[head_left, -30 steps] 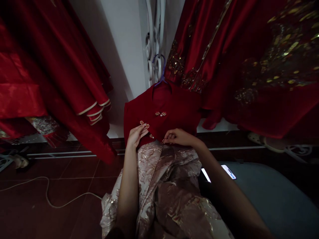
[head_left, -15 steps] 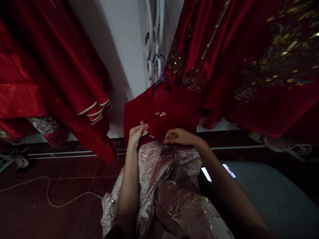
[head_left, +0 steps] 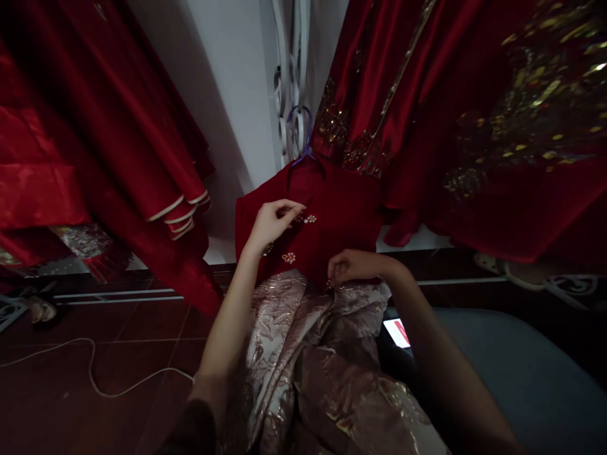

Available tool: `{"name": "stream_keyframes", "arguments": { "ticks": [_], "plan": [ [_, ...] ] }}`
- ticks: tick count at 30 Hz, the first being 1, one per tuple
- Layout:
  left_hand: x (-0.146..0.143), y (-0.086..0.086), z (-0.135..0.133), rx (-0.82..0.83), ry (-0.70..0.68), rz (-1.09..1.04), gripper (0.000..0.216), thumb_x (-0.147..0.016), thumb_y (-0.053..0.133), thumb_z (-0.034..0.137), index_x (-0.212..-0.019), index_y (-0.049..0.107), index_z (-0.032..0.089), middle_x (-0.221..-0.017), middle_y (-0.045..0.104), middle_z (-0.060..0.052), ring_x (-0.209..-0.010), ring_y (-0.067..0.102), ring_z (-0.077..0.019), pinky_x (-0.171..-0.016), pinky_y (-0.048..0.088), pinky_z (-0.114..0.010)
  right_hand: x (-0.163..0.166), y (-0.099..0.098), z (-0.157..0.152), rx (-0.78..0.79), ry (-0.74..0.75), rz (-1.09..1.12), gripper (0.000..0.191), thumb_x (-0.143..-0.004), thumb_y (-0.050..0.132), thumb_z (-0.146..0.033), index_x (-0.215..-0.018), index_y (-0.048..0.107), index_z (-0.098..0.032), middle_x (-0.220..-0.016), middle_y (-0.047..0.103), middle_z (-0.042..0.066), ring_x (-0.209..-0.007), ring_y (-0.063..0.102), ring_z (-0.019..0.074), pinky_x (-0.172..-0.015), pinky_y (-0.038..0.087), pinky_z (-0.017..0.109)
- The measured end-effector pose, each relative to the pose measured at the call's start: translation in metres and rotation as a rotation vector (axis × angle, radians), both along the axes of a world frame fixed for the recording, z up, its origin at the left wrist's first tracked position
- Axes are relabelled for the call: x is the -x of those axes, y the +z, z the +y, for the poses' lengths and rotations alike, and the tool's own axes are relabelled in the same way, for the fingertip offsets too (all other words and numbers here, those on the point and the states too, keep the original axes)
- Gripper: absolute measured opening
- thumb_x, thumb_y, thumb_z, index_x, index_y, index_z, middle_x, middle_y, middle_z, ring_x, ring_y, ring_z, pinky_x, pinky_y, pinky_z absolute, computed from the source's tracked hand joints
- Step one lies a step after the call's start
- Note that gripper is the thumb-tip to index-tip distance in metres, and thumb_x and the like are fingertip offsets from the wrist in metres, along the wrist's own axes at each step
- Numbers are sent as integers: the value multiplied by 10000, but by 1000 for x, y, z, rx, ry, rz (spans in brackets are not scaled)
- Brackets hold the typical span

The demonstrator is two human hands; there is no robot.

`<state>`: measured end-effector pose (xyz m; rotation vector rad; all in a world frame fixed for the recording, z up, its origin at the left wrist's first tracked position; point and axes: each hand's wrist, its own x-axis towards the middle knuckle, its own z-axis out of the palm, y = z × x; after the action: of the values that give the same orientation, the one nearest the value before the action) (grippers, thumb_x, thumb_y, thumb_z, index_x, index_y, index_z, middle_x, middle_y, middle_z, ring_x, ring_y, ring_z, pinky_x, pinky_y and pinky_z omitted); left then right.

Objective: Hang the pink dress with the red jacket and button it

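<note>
A dark red top hangs on a purple hanger from white metalwork, with a shiny pale gold brocade skirt below it. Jewelled clasps fasten its front. My left hand rests on the red cloth, its fingers pinched at the upper clasp. My right hand is closed on the lower edge of the red top, where it meets the skirt. Another clasp shows between my hands.
Red gowns hang at the left and at the right, the right ones with gold sequins. A lit phone lies on a grey seat. A white cable runs over the dark red floor tiles.
My left hand has risen from the lower left clasp to the upper clasp. My right hand has shifted slightly right along the hem. The phone screen now shows red.
</note>
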<state>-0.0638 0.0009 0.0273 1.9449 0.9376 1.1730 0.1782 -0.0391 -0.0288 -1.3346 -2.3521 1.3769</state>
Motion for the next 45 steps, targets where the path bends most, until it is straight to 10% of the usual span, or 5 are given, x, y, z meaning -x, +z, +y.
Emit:
{"name": "stream_keyframes", "arguments": {
  "ticks": [10,37,45],
  "plan": [
    [-28,-21,19,-634,254,745,180,-801,594,274,-898,632,127,-1035,522,-144,-1069,448,-291,-888,402,-422,-13,14,-7,-80,-2,-42,216,-664,658,-369,-781,700,-192,-760,694,20,-700,604,145,-642,444,239],
    [-15,6,24,-712,21,608,151,-899,429,262,-941,545,176,-853,596,-36,-887,535,-176,-1089,222,-469,4,9,-7,-70,-32,9,394,-685,647,-471,-939,672,-172,-796,690,43,-730,619,164,-640,457,263],
    [-17,2,22,-852,134,760,235,-922,348,286,-963,547,167,-798,620,-52,-908,542,-190,-1076,229,-489,53,46,20,-556,-584,667,375,-763,559,-535,-953,596,-214,-977,635,65,-889,611,180,-851,504,364]
  ]
}}
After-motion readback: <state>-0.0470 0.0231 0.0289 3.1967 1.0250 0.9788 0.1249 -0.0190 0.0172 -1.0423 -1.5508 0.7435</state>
